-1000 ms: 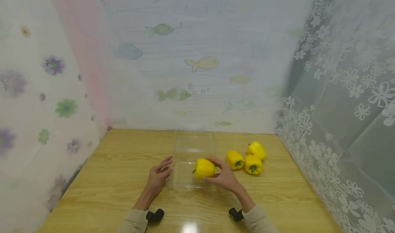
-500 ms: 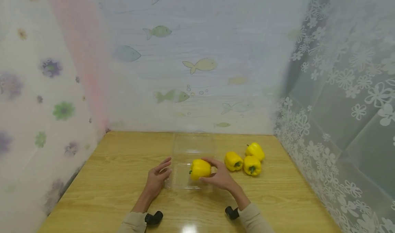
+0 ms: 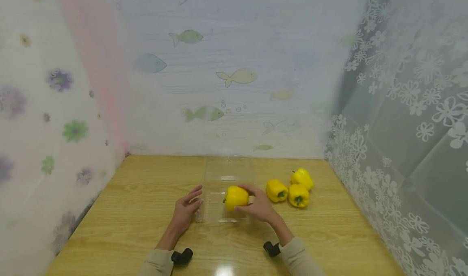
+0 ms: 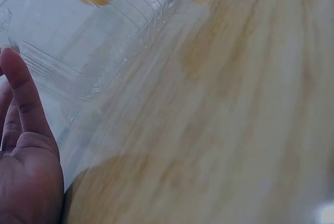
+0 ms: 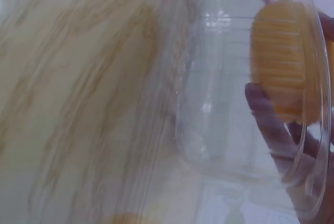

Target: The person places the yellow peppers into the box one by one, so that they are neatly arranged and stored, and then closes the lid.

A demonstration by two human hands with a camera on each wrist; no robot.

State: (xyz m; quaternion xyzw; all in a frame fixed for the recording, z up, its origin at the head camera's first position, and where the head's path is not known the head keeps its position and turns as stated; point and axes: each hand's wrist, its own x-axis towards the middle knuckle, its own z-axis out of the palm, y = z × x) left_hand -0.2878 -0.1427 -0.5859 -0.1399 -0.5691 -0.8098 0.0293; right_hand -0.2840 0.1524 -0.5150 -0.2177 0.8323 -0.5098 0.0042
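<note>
A clear plastic clamshell box (image 3: 213,213) lies on the table with its lid (image 3: 228,168) folded back toward the wall. My right hand (image 3: 261,206) grips a yellow bell pepper (image 3: 235,198) between thumb and fingers inside the box's base, its green stem facing left. Through the clear wall in the right wrist view, the pepper (image 5: 279,57) and a finger show; whether the pepper touches the bottom I cannot tell. At the box's left side is my left hand (image 3: 184,212), fingers extended, holding nothing. In the left wrist view a fingertip of the left hand (image 4: 28,145) is at the box's rim.
Three more yellow bell peppers are grouped on the table right of the box: a near left one (image 3: 276,190), a front one (image 3: 299,195) and a back one (image 3: 302,179). Patterned curtains (image 3: 234,73) enclose the wooden table (image 3: 139,195) at the back and sides.
My right hand has shifted slightly left with the pepper over the box's base. The left hand stays beside the box, and the other peppers have not moved. The head view has shifted slightly.
</note>
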